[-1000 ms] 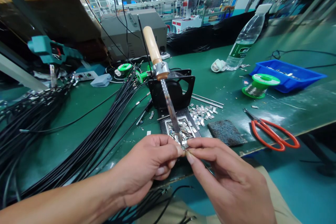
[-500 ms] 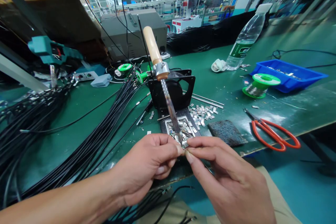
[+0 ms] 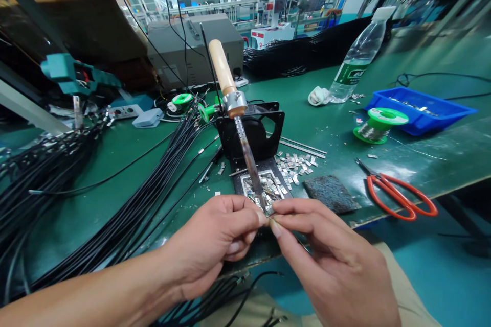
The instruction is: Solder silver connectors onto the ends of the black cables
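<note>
Just below the tip of a wooden-handled soldering iron (image 3: pixel 251 163), my two hands meet. The iron points down, mounted in a metal clamp. My left hand (image 3: pixel 224 230) is closed, its thumb and forefinger pinched on something tiny. My right hand (image 3: pixel 326 250) pinches from the other side, thumb against fingertips; a thin dark strand shows beneath it. What lies between the fingertips is too small to name. Beneath the iron tip, a tray (image 3: pixel 286 190) contains small metal pieces. More metal pieces (image 3: pixel 295 166) lie scattered beside it.
Behind the tray stands a black fan (image 3: pixel 251 135). Black cables (image 3: pixel 153 179) spread across the left. To the right are a dark abrasive pad (image 3: pixel 332 194), red-handled scissors (image 3: pixel 399 194), a solder spool (image 3: pixel 379 125), a blue bin (image 3: pixel 441 117) and a water bottle (image 3: pixel 356 61).
</note>
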`<move>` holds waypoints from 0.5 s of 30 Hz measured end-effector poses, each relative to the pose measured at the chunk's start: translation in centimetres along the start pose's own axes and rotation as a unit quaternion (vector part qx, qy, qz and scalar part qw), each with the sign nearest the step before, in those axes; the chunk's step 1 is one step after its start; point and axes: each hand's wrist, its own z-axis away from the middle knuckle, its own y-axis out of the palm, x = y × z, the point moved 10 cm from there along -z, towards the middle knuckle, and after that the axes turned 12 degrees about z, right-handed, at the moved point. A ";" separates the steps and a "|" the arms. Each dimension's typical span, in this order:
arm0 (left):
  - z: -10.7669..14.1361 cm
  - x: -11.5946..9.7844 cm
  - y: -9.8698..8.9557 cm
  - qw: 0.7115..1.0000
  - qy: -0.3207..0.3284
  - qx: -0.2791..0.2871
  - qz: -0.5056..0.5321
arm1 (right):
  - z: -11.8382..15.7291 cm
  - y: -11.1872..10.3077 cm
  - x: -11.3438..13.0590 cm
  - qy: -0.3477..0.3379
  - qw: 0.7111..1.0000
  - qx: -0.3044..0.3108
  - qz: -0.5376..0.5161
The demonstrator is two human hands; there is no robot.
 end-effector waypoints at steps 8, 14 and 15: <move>-0.1 -0.1 0.0 1.000 0.003 0.003 -0.001 | 0.1 0.2 -0.2 0.005 1.000 0.002 -0.002; 0.0 -0.2 0.2 1.000 0.001 0.002 -0.002 | 0.0 0.5 -0.2 0.005 1.000 0.006 -0.004; 0.0 -0.2 0.2 1.000 0.001 0.002 -0.002 | -0.1 0.5 -0.2 0.006 1.000 0.006 -0.006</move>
